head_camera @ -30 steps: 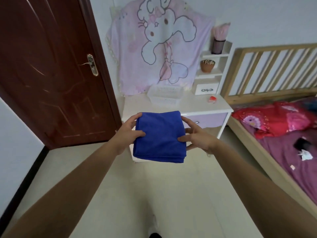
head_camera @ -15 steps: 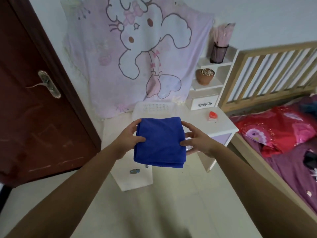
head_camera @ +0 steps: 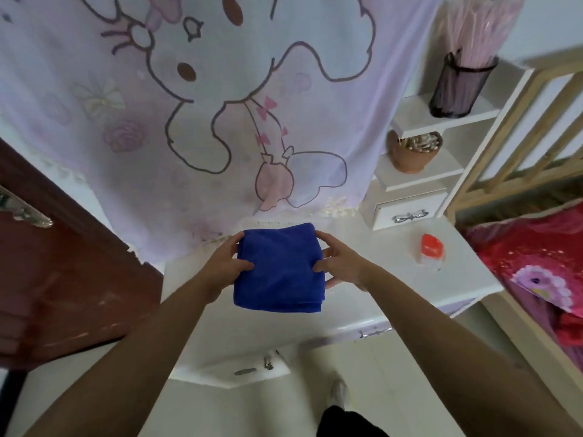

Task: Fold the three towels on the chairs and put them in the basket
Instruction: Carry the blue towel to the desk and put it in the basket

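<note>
Towel (head_camera: 280,266), folded, gripped between left hand (head_camera: 225,263) and right hand (head_camera: 342,264).

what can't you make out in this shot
- Basket: head view, only a strip of its far rim shows above the towel; its inside is hidden, so whether other towels are in it cannot be told.
- Left hand and right hand: fingers under the towel are hidden by it.
- Chairs: out of frame.
- Door handle: cut off by the left edge.
- Red item on the desk: blurred, unidentifiable.
</note>
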Demonstrator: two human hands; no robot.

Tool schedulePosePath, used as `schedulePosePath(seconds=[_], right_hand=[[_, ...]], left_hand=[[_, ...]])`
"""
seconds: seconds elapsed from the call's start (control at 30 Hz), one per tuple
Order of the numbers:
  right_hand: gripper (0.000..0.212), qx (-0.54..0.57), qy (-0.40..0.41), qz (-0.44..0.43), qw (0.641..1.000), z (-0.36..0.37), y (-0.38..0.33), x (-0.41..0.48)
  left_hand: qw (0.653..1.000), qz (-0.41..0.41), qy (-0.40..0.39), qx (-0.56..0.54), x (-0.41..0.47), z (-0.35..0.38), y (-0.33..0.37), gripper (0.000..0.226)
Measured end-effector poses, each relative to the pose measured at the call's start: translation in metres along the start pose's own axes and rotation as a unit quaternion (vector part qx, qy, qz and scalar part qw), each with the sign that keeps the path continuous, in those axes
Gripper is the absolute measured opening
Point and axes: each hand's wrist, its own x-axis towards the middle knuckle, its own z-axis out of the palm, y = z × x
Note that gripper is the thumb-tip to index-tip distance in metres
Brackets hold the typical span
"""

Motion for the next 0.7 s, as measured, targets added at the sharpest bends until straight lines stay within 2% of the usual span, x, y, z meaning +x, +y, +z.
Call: schedulePosePath(seconds=[0.2,0.4,0.7], right_hand=[[0.084,0.014,0.022,0.067,0.997,-0.007,0.015,0.091],[0.087,-0.021,0.065,0.113,0.991,0.003,0.055,0.147],[0.087,-0.087,0.049,0.145,0.984,-0.029,0.074,0.177]], left_hand=[[0.997,-0.038,0.025,0.058,0.082,0.007,-0.007,0.075],[0.992,-0.059,-0.013,0.114,0.152,0.015,-0.045,0.079],[0.995,-0.07,-0.038,0.068,0.172,0.043,-0.099,0.074]])
